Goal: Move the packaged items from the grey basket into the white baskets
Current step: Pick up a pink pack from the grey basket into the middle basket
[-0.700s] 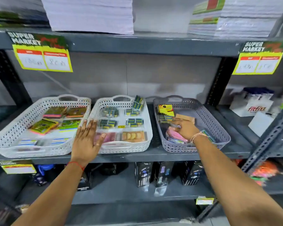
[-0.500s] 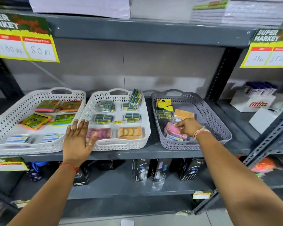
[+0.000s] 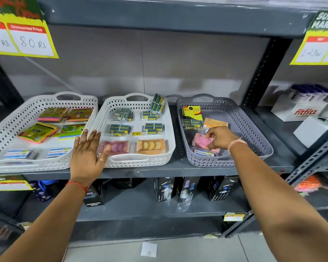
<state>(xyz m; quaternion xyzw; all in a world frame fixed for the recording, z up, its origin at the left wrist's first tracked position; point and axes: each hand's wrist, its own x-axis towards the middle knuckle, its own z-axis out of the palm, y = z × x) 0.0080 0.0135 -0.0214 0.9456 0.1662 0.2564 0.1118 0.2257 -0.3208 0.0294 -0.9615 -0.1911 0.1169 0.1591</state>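
Note:
The grey basket (image 3: 250,127) stands on the shelf at right and holds a yellow pack (image 3: 191,111), a blue-green pack (image 3: 191,123), an orange pack (image 3: 215,122) and a pink pack (image 3: 200,141). My right hand (image 3: 219,138) is inside it, fingers curled on the pink pack. Two white baskets stand to the left: the middle white basket (image 3: 133,161) with several small packs, and the left white basket (image 3: 6,129) with colourful pads. My left hand (image 3: 87,150) hovers flat with fingers spread over the gap between the white baskets, holding nothing.
The baskets sit on a grey metal shelf (image 3: 178,170). Yellow price tags (image 3: 25,38) hang from the shelf above. Black boxes (image 3: 184,190) stand on the lower shelf. A white Fitfizz box (image 3: 301,110) is in the bay to the right, past a dark upright post (image 3: 261,72).
The camera has moved closer to the shelf. My right hand has shifted slightly and closed its fingers on the pink pack. My left hand stays spread between the white baskets.

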